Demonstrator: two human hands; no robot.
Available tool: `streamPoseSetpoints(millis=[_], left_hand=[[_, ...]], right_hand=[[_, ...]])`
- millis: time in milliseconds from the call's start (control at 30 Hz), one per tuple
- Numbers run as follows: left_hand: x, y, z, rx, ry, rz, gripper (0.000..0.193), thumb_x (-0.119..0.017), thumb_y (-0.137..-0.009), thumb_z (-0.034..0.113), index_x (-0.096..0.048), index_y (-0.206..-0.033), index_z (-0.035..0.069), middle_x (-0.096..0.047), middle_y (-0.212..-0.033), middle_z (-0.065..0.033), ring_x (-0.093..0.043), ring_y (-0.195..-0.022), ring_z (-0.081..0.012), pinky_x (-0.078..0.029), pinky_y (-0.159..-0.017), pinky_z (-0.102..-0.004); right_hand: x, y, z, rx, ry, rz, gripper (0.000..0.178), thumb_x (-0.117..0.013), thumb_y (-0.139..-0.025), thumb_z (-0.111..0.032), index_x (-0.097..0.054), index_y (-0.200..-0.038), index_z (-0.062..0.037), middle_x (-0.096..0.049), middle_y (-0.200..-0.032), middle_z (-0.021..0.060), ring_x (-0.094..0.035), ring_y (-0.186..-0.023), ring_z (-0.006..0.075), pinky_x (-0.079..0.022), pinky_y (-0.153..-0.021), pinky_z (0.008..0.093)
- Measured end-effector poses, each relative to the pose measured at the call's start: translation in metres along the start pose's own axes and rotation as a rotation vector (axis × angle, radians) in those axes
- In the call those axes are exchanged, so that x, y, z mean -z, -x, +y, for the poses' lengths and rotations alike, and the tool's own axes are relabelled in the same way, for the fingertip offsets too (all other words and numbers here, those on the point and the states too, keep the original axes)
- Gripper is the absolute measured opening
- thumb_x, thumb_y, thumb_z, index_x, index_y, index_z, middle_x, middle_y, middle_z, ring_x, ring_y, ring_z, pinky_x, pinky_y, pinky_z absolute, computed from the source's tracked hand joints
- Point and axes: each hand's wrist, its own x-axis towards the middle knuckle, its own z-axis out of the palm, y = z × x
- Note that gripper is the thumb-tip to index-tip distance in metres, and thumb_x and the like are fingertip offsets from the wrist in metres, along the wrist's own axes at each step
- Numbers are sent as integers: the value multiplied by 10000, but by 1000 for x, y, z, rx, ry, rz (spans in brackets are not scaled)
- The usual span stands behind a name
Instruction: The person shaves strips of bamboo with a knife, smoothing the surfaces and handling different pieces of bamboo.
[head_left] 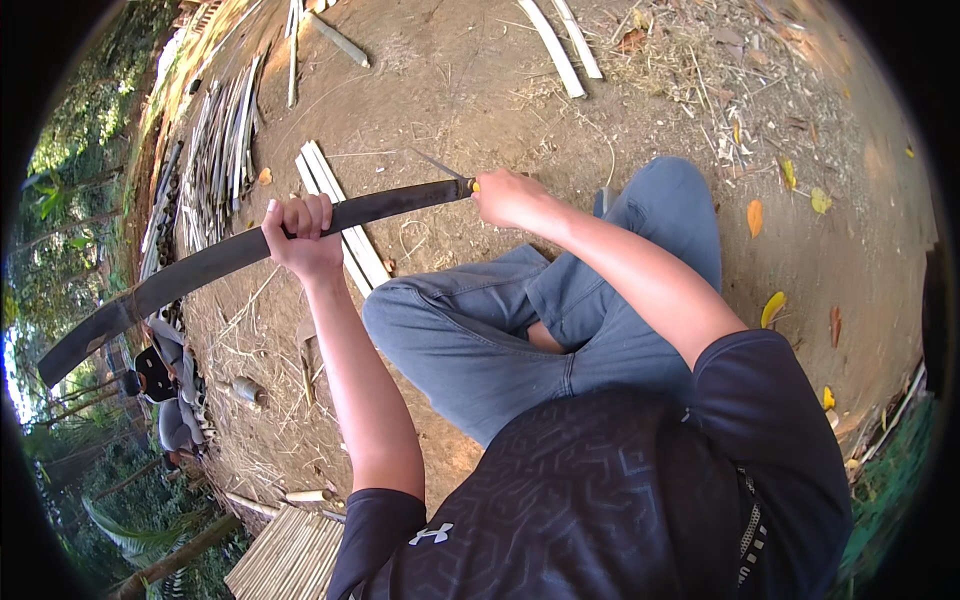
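My left hand (pixel 305 240) is wrapped round a long, dark, flat strip (pixel 215 262), which looks like split bamboo with a joint line near its far left end. The strip slants up to the right and stops at my right hand (pixel 512 198). That hand is closed on what looks like a knife (pixel 440 165): a thin blade seen nearly edge-on juts out to the upper left, and a bit of yellow handle shows at the fist. The fist hides the rest of the handle. Whether the blade touches the strip's end I cannot tell.
My crossed legs (pixel 470 320) are on the dirt ground below my hands. Pale strips (pixel 350 225) lie beyond the left hand, others (pixel 555 50) farther off. A pile of thin sticks (pixel 220 150) is at left, a bundle of slats (pixel 285 555) at lower left. Shavings and leaves lie right.
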Motion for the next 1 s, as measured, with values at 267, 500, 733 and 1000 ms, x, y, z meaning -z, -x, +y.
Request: streamPoseSetpoints(millis=[267,500,733,1000], left_hand=[[-4,0,-4,-19,-18,-56,449,-501,-950,268,-251,-590,171,-209,-504,38,-198,-461,-107,-247,-507,-296],[-3,-9,-5,-20,-12,-30,454,-510,-946,276,-241,-595,174,-202,-510,39,-195,-472,-104,-251,-510,-291],[-4,-2,-5,-28,-21,-4,445,-501,-950,265,-253,-592,173,-203,-512,43,-199,-468,-105,-255,-514,-293],[5,-6,-2,-18,-10,-45,453,-494,-969,262,-224,-612,192,-177,-521,51,-178,-468,-96,-234,-503,-283]], right_hand=[[-19,10,17,-5,-43,54,358,-489,-1037,-284,-605,-1129,42,-705,-975,222,-712,-890,371,-563,-775,498],[-8,-14,14,-40,76,-79,324,-485,-1040,-267,-603,-1169,6,-706,-961,197,-717,-878,323,-573,-784,478],[-11,-10,20,-59,51,-84,361,-477,-1044,-303,-614,-1171,6,-701,-1017,183,-712,-878,318,-570,-788,472],[2,-9,19,-91,67,-162,297,-547,-924,-83,-657,-1170,41,-712,-1082,206,-721,-961,294,-595,-799,432]])
